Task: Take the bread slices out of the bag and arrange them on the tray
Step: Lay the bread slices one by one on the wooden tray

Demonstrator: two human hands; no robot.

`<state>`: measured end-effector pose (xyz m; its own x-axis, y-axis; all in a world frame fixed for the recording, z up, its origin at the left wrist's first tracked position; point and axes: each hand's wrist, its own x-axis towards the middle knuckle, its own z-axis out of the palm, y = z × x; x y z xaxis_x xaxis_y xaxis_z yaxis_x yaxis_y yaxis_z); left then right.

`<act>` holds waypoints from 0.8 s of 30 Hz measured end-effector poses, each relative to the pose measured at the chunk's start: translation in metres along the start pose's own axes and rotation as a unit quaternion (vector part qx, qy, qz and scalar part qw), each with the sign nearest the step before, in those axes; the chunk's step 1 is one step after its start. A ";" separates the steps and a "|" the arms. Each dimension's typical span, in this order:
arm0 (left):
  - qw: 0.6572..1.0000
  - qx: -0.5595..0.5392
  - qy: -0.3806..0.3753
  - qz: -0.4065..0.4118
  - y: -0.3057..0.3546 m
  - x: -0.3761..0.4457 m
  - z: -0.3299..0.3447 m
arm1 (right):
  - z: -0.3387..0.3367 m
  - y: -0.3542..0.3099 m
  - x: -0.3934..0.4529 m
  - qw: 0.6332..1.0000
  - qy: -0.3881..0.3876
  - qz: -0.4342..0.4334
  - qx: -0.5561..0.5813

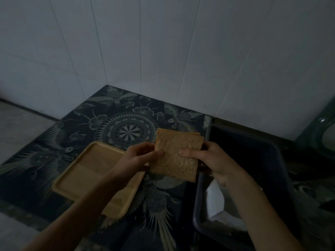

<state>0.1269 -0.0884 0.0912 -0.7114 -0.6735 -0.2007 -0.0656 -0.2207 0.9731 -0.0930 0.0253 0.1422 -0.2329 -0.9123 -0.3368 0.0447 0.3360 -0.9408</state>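
gripping bread slices (176,156), both hands, unlabelled

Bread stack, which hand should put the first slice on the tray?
Left hand: it is on the tray side of the bread; the right hand is over the bin.

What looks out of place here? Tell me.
Nothing is spilled or damaged. The bread slices are held between the left hand and right hand, above the patterned cloth. The wooden tray lies flat with no bread on it.
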 end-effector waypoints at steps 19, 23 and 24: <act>0.962 0.057 0.001 -0.268 -0.141 0.008 -0.207 | 0.206 0.173 0.120 0.942 0.120 0.297 0.101; 0.954 0.076 -0.009 -0.288 -0.174 0.010 -0.220 | 0.220 0.192 0.127 0.931 0.134 0.330 0.080; 0.954 0.088 -0.013 -0.287 -0.178 0.011 -0.221 | 0.222 0.194 0.128 0.931 0.138 0.330 0.076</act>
<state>0.2849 -0.2123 -0.1091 -0.5398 -0.4584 -0.7060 -0.5645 -0.4250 0.7076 0.1019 -0.0779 -0.0916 -0.3454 -0.4164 -0.8410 0.3979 0.7466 -0.5331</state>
